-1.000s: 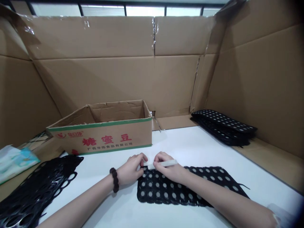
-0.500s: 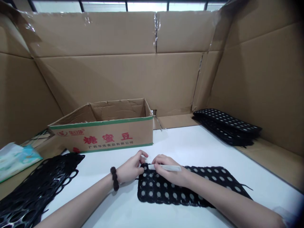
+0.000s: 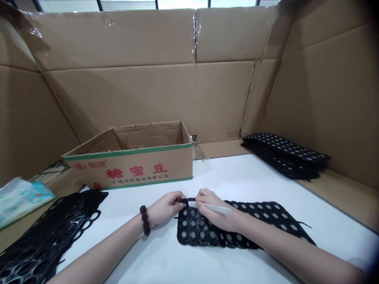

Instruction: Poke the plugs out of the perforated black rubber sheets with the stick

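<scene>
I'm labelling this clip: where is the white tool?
In the head view, the white tool is in the right hand, just right of centre, over the dotted black sheet.

The left hand now closes its raised forefinger toward the thumb at the corner of the dotted mat. Right of that grip, the pen in the right hand has its back end dipped lower.

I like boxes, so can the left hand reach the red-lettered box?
Probably yes: nothing seems to stand between the left hand and the red-lettered box, though that hand is at the black mat now.
</scene>
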The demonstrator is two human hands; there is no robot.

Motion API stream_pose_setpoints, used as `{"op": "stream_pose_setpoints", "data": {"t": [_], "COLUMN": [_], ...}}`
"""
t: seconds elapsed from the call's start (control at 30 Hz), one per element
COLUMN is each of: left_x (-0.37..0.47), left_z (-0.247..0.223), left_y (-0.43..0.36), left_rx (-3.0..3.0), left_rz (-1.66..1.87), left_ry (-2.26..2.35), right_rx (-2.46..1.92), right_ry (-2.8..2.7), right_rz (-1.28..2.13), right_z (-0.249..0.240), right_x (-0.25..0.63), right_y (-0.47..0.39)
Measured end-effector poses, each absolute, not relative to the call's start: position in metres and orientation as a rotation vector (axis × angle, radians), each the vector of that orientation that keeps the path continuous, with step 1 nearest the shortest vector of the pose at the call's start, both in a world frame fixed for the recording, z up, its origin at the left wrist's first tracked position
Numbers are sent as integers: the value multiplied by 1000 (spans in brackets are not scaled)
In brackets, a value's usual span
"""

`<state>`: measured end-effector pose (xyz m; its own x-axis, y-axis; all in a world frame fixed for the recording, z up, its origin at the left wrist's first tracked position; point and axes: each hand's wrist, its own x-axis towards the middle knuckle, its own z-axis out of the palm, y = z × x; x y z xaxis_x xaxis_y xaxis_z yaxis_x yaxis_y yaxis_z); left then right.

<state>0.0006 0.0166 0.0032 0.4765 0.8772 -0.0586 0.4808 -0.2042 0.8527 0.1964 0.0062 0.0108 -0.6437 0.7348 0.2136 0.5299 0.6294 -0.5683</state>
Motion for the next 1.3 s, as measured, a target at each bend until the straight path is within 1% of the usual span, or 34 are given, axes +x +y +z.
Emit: {"op": "stream_pose_setpoints", "data": {"t": [0.1, 0.2, 0.4, 0.5, 0.57, 0.7, 0.8, 0.93, 1.07, 1.13, 1.23, 1.3], "left_x": [3, 4, 5, 7, 8, 12, 11, 5, 0, -1, -4, -6], "left_z": [2, 1, -2, -2, -2, -1, 1, 2, 1, 0, -2, -2], "left_y": [14, 13, 13, 13, 11, 8, 7, 13, 21, 24, 26, 28], "left_rx": [2186, 2358, 2332, 2304, 2329, 2452, 2473, 2345, 2212, 2162, 2119, 2098], "left_rz": [533, 528, 592, 617, 628, 636, 634, 687, 729, 744, 739, 673], "left_ry": [1268, 1313, 1386, 1386, 1403, 1439, 1379, 1361, 1385, 1382, 1351, 1294], "right_rx": [-1023, -1064, -1119, -1108, -1097, -1150, -1218, -1250, -1165, -1111, -1116, -1144], "right_ry": [-2419, -2413, -2424, -2448, -2469, -2442, -2410, -2331, -2266, -2271, -2278, -2257], "right_rz": [619, 594, 607, 597, 515, 220, 124, 243, 579, 692, 703, 701], "right_z": [8, 9, 17, 13, 6, -6, -7, -2, -2, -3, -6, -6], "right_x": [195, 194, 191, 190, 189, 181, 176, 179, 189, 192, 192, 191], "right_y": [12, 14, 10, 9, 9, 9, 12, 20, 28, 29, 27, 25]}}
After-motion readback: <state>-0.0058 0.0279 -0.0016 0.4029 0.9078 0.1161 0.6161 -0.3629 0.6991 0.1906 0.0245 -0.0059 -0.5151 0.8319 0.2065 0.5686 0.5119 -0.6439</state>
